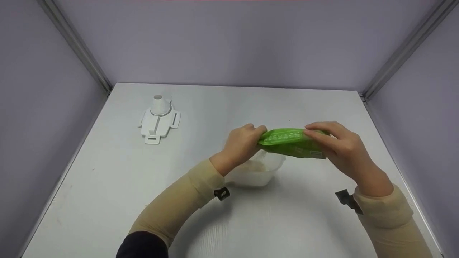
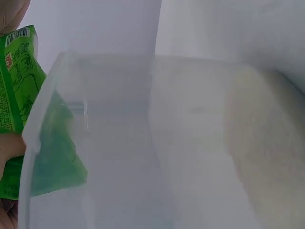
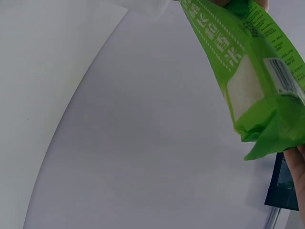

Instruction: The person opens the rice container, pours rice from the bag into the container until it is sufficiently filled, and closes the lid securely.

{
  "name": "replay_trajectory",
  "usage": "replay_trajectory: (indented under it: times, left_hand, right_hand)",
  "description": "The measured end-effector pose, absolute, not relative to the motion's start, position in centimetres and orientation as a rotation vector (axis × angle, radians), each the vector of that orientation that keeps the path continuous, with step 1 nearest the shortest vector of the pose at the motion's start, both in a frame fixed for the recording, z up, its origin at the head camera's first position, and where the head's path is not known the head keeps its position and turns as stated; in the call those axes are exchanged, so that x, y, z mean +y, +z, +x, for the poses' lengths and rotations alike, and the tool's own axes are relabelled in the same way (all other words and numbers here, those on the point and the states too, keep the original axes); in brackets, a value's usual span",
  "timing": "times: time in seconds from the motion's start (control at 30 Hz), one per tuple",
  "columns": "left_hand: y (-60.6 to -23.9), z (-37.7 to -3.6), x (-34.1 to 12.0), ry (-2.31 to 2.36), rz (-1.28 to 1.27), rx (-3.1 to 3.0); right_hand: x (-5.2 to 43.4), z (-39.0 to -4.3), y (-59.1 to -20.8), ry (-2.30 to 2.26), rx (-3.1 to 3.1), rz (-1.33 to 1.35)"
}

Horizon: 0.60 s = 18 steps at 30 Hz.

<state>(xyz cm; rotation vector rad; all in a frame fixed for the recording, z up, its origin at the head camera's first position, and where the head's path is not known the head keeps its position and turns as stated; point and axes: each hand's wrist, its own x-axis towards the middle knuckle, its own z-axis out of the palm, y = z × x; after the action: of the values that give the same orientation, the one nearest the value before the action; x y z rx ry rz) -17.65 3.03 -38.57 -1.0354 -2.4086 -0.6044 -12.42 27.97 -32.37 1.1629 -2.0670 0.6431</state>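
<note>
**Green packet held at both ends above a clear tub**

The clear plastic tub fills the left wrist view, its rim right up against the lens, with a pale heap of white grains lying against one side of it. Seen from the head, the tub sits on the white table directly beneath the left hand and partly hidden by that wrist.

Both hands are up off the table and clamped on one thing: a green packet stretched sideways between them. The left hand pinches its left end, fingers curled over the crimped edge. The right hand grips the other end, fingers laid over the top and the thumb hidden under it. The packet hangs just above the tub's far rim, its length running from one hand to the other. From the right wrist it shows printed white characters, a clear window and a barcode.

Well off beyond the left hand lies a flat white plastic piece with an upright cone.
</note>
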Motion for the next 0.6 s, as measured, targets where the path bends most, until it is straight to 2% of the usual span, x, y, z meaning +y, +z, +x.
replay_trajectory:
  times: [0.6]
  left_hand:
    - [-38.8, -18.0, -0.7, -0.567, -0.974, -2.372]
  right_hand:
    - [25.1, -13.9, -32.9, 0.654, -2.051, 1.229]
